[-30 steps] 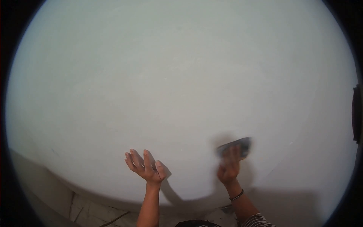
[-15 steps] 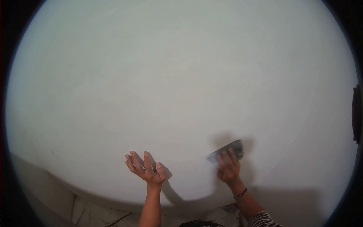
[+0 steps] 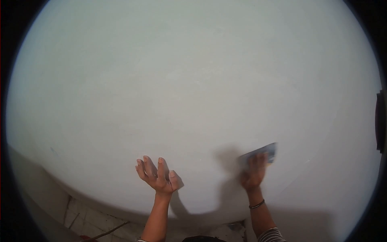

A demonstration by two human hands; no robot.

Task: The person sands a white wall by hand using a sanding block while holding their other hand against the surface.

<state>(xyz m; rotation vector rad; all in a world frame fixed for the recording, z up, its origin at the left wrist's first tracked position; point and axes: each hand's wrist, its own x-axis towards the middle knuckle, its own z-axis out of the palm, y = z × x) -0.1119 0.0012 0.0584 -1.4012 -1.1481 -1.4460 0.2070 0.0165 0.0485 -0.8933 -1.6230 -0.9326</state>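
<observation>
A pale, smooth wall (image 3: 193, 101) fills most of the view. My left hand (image 3: 158, 177) is at the lower middle, fingers spread and holding nothing, close to or against the wall; contact cannot be made out for certain. To its right, my right hand (image 3: 254, 171) grips a flat grey-blue tool (image 3: 271, 152) with a straight edge, slanting up to the right. This hand is blurred, and its shadow falls on the wall to its left. A dark band circles the right wrist, above a striped sleeve.
Light floor tiles (image 3: 90, 220) show at the bottom left, crossed by a thin dark stick or cord (image 3: 107, 232). A dark object (image 3: 380, 121) stands at the right edge. Another wall section (image 3: 36, 181) meets the floor at the lower left.
My right hand has moved right with the tool, and its shadow now lies to the left. My left hand has barely shifted. The view has moved slightly.
</observation>
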